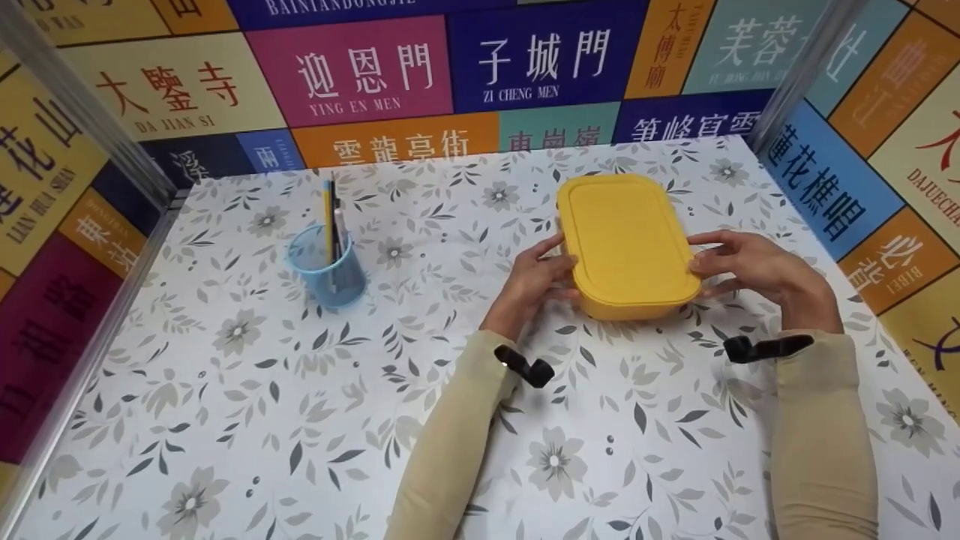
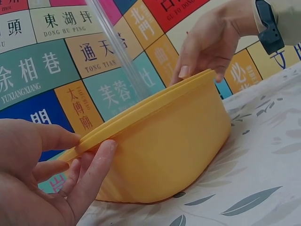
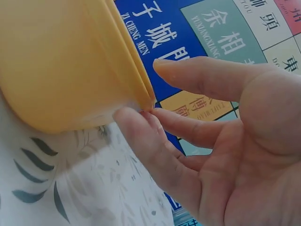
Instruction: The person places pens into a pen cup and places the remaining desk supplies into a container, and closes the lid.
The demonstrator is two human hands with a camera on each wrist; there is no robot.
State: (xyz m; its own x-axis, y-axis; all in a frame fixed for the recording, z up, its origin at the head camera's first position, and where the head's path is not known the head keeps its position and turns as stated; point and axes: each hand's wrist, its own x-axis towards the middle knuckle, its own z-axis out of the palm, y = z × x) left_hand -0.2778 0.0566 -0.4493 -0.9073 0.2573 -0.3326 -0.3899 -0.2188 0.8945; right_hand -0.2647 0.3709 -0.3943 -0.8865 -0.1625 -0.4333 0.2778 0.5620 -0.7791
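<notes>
A yellow lidded plastic box (image 1: 628, 244) sits on the patterned tabletop, its lid in place. At its left side, my left hand (image 1: 534, 283) holds the box by the rim, with fingertips (image 2: 106, 148) on the wall just below the lid's edge. My right hand (image 1: 765, 270) is at the opposite side, its fingers curved to the rim. In the right wrist view, one fingertip (image 3: 126, 115) lies against the lower wall while the thumb's tip is near the lid's edge. The lid hides what the box contains.
A light blue see-through pen cup (image 1: 330, 277) with several pens and pencils stands to the left. The table has a white leaf-and-flower cover (image 1: 315, 420). Colourful panels with Chinese place names (image 1: 352, 71) rise at the back and sides.
</notes>
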